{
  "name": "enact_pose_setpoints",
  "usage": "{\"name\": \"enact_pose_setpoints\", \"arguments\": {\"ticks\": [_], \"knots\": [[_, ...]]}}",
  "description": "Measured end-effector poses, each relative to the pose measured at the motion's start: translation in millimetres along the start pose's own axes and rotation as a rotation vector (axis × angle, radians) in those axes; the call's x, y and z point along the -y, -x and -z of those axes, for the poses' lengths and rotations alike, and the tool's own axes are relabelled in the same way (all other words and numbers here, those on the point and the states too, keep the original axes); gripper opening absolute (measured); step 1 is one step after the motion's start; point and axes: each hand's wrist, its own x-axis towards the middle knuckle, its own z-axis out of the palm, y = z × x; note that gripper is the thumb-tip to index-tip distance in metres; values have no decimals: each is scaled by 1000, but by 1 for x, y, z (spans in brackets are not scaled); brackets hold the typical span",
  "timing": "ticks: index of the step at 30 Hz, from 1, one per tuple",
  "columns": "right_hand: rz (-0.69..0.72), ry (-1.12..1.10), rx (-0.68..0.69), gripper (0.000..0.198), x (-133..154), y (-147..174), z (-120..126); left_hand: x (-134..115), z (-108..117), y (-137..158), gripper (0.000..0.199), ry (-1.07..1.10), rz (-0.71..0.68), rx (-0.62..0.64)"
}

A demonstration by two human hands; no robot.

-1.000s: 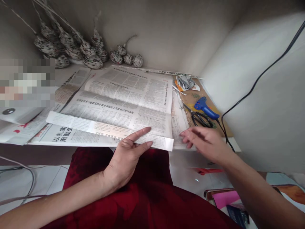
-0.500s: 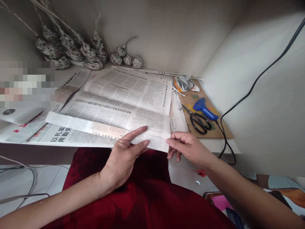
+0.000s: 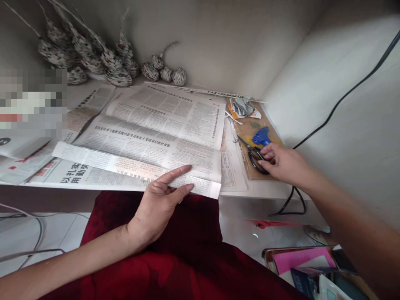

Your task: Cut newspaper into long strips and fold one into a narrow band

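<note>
A newspaper sheet (image 3: 162, 133) with its near edge folded up in a strip lies across the table. My left hand (image 3: 162, 200) grips that folded edge near its right end, thumb and index finger on top, the other fingers underneath out of sight. Over at the right, my right hand (image 3: 276, 160) has its fingers closed around the handles of black scissors (image 3: 254, 160); the scissors still rest on the brown board, blades pointing up and left. Just behind them lies a blue glue gun (image 3: 261, 135), its handle partly hidden by my right hand.
Woven paper gourds (image 3: 117, 68) stand along the back wall, with small woven balls (image 3: 179, 76) beside them. Crumpled foil packaging (image 3: 243, 107) sits on the cardboard (image 3: 246, 166). A black cable (image 3: 337, 104) hangs at the right. A pink sheet (image 3: 303, 258) lies in a box below.
My right hand has let go of the newspaper's right corner and moved right and up to the scissors. My left hand keeps its hold on the folded edge.
</note>
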Motion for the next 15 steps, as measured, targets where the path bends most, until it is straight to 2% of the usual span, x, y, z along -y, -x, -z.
{"name": "enact_pose_setpoints", "arguments": {"ticks": [4, 7, 10, 12, 15], "knots": [[-73, -14, 57, 31, 1, -7, 9, 2, 2, -1, 60, -22, -2, -9], [-149, -247, 136, 33, 7, 2, 25, 3, 2, -1, 59, -25, -7, -8], [-212, -628, 327, 36, 20, 25, 42, 1, 1, 0, 59, -20, -13, -28], [-164, -725, 455, 37, 30, 42, 47, -2, 0, 1, 62, -9, -3, -39], [-109, -805, 790, 44, 40, 64, 42, -6, -2, 3, 66, 13, 23, -35]]}}
